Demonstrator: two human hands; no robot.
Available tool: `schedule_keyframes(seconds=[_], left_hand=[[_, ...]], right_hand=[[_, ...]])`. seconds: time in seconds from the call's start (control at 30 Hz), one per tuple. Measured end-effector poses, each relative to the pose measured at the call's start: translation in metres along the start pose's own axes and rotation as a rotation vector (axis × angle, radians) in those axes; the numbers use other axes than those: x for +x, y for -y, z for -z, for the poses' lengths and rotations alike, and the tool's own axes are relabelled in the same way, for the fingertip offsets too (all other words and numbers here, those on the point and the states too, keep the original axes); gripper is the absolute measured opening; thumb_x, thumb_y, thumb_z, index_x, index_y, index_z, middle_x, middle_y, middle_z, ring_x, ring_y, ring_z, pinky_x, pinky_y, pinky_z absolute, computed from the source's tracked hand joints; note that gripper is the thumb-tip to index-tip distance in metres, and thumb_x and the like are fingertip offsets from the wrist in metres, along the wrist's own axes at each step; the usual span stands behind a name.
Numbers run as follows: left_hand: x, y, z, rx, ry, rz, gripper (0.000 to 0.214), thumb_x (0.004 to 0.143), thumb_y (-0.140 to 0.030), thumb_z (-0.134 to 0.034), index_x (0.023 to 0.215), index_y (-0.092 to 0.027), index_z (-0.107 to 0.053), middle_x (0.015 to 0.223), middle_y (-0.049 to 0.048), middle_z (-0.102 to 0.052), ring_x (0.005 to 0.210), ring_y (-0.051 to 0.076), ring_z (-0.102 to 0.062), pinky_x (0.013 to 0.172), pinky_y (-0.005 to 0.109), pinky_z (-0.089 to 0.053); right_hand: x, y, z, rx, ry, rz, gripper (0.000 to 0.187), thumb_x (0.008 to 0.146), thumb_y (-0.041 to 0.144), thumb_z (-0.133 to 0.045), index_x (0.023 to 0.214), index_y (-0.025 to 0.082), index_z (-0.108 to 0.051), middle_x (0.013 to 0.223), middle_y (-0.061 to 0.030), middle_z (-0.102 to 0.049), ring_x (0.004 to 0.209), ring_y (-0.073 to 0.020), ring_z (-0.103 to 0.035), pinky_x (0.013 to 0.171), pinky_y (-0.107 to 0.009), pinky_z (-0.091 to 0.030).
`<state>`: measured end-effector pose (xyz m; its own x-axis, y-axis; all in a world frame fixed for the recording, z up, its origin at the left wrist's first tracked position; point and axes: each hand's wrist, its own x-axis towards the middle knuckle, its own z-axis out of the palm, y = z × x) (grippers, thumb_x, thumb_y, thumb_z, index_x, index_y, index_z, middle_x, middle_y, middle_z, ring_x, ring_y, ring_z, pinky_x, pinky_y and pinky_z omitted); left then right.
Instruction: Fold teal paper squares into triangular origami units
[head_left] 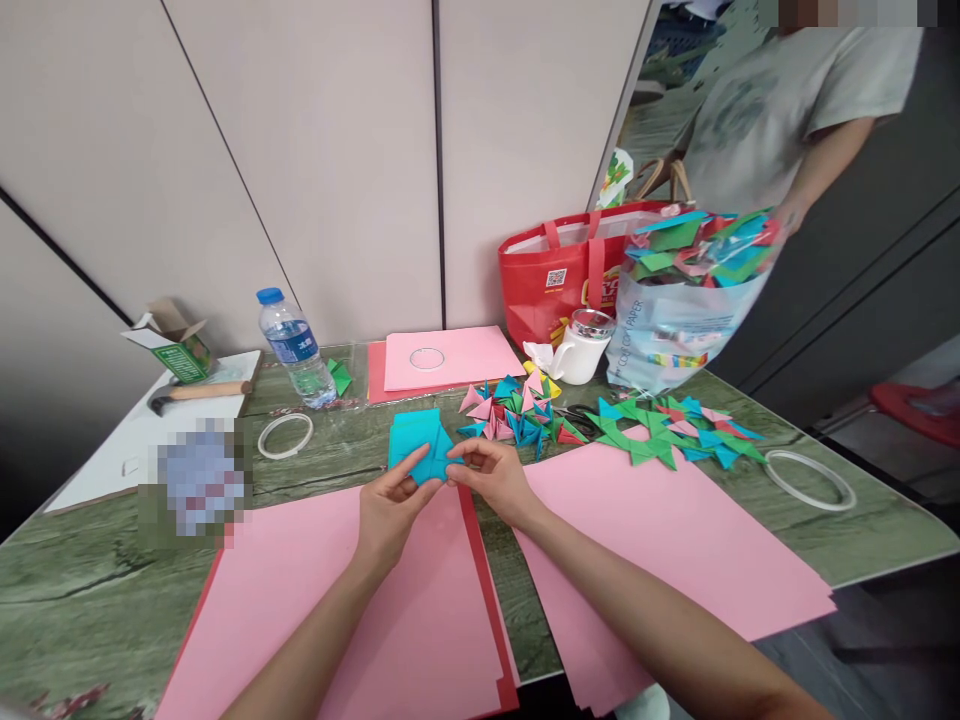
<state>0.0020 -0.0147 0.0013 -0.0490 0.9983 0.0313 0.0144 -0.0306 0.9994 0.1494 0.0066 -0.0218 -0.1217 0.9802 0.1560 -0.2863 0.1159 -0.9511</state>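
Observation:
Between my two hands is a piece of folded blue paper (431, 463), held above the table near the middle of the view. My left hand (391, 500) pinches its left and lower side between thumb and fingers. At its right corner, my right hand (495, 480) has thumb and fingertips closed on the paper. Just behind it lies a stack of blue paper (409, 422), partly hidden by the held piece. A pile of small folded paper pieces (517, 410) in pink, blue, green and red sits right of the stack.
Pink sheets (292, 590) and more pink sheets (675, 530) lie in front. Around stand a water bottle (292, 345), a white mug (581, 350), a red bag (540, 285) and a plastic bag of folded paper (675, 320). A hammer (202, 390) lies left. A person (765, 120) stands at right.

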Motion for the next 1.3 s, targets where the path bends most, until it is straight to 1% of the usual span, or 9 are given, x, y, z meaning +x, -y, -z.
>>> schedule_keyframes(seconds=[0.1, 0.2, 0.33, 0.4, 0.57, 0.8, 1.0, 1.2, 1.3], left_hand=[[0.0022, 0.0045, 0.0022, -0.026, 0.02, 0.007, 0.044, 0.063, -0.034, -0.066, 0.104, -0.018, -0.063, 0.054, -0.0018, -0.057, 0.051, 0.011, -0.046, 0.05, 0.023, -0.041], [0.0037, 0.0062, 0.003, -0.083, 0.03, 0.019, 0.042, 0.068, -0.039, -0.06, 0.103, -0.015, -0.063, 0.049, -0.0007, -0.055, 0.048, 0.012, -0.046, 0.047, 0.024, -0.04], [0.0028, 0.0047, 0.0017, -0.121, 0.054, 0.049, 0.053, 0.057, -0.027, -0.072, 0.108, -0.019, -0.06, 0.055, -0.0027, -0.057, 0.052, 0.011, -0.047, 0.052, 0.024, -0.04], [0.0019, 0.0042, 0.0011, -0.122, 0.06, 0.049, 0.058, 0.054, -0.023, -0.074, 0.11, -0.02, -0.058, 0.053, -0.0047, -0.054, 0.051, 0.009, -0.044, 0.052, 0.023, -0.038], [0.0011, 0.0028, 0.0004, -0.075, 0.033, 0.035, 0.055, 0.054, -0.024, -0.074, 0.107, -0.018, -0.061, 0.044, -0.0083, -0.038, 0.044, 0.006, -0.031, 0.044, 0.022, -0.03], [0.0012, 0.0014, -0.0001, -0.047, 0.024, 0.034, 0.054, 0.053, -0.025, -0.074, 0.106, -0.018, -0.061, 0.042, -0.0095, -0.031, 0.044, 0.006, -0.024, 0.042, 0.022, -0.026], [0.0021, 0.0027, 0.0009, -0.104, 0.033, 0.057, 0.057, 0.053, -0.025, -0.074, 0.107, -0.018, -0.06, 0.044, -0.0074, -0.043, 0.045, 0.008, -0.035, 0.046, 0.023, -0.032], [0.002, -0.0001, 0.0011, -0.104, 0.011, 0.041, 0.055, 0.052, -0.024, -0.075, 0.106, -0.018, -0.061, 0.049, -0.0055, -0.052, 0.047, 0.008, -0.041, 0.05, 0.022, -0.037], [0.0027, 0.002, 0.0014, -0.113, 0.02, 0.043, 0.055, 0.054, -0.023, -0.074, 0.107, -0.019, -0.06, 0.05, -0.0053, -0.053, 0.047, 0.008, -0.042, 0.05, 0.022, -0.038]], right_hand=[[0.0004, -0.0002, 0.0005, 0.006, 0.006, -0.007, 0.023, 0.057, 0.027, -0.071, 0.076, 0.016, -0.062, 0.063, 0.0025, -0.054, 0.057, -0.0118, -0.058, 0.059, -0.028, -0.053], [0.0008, -0.0005, 0.0016, 0.005, 0.009, -0.02, 0.023, 0.058, 0.028, -0.071, 0.076, 0.016, -0.062, 0.063, 0.0018, -0.056, 0.058, -0.0125, -0.058, 0.059, -0.029, -0.053], [0.001, 0.0001, 0.0027, 0.001, 0.012, -0.02, 0.025, 0.058, 0.029, -0.071, 0.077, 0.017, -0.062, 0.064, 0.0018, -0.058, 0.057, -0.0126, -0.059, 0.06, -0.03, -0.053], [0.0008, 0.0005, 0.0028, -0.007, 0.011, -0.016, 0.024, 0.058, 0.029, -0.07, 0.077, 0.016, -0.062, 0.064, 0.0018, -0.058, 0.056, -0.0126, -0.06, 0.059, -0.029, -0.052], [0.0004, 0.0016, 0.0019, 0.002, 0.002, -0.014, 0.022, 0.058, 0.027, -0.071, 0.075, 0.017, -0.062, 0.061, 0.0034, -0.054, 0.055, -0.0118, -0.059, 0.058, -0.027, -0.051], [0.0011, 0.0056, 0.0025, 0.016, 0.022, -0.016, 0.021, 0.057, 0.025, -0.072, 0.074, 0.017, -0.063, 0.057, 0.0053, -0.049, 0.053, -0.0123, -0.06, 0.055, -0.025, -0.05], [0.0012, 0.0053, 0.0043, 0.01, 0.03, 0.001, 0.023, 0.055, 0.023, -0.073, 0.075, 0.017, -0.065, 0.058, 0.0043, -0.052, 0.055, -0.0121, -0.059, 0.056, -0.025, -0.05], [0.0026, 0.0077, 0.0049, -0.012, 0.061, 0.011, 0.028, 0.054, 0.023, -0.073, 0.081, 0.018, -0.065, 0.078, -0.0008, -0.06, 0.071, -0.0126, -0.056, 0.066, -0.027, -0.051], [0.003, 0.0074, 0.0063, 0.036, 0.076, -0.004, 0.027, 0.056, 0.024, -0.073, 0.081, 0.018, -0.065, 0.073, 0.0002, -0.058, 0.067, -0.013, -0.057, 0.064, -0.03, -0.052]])
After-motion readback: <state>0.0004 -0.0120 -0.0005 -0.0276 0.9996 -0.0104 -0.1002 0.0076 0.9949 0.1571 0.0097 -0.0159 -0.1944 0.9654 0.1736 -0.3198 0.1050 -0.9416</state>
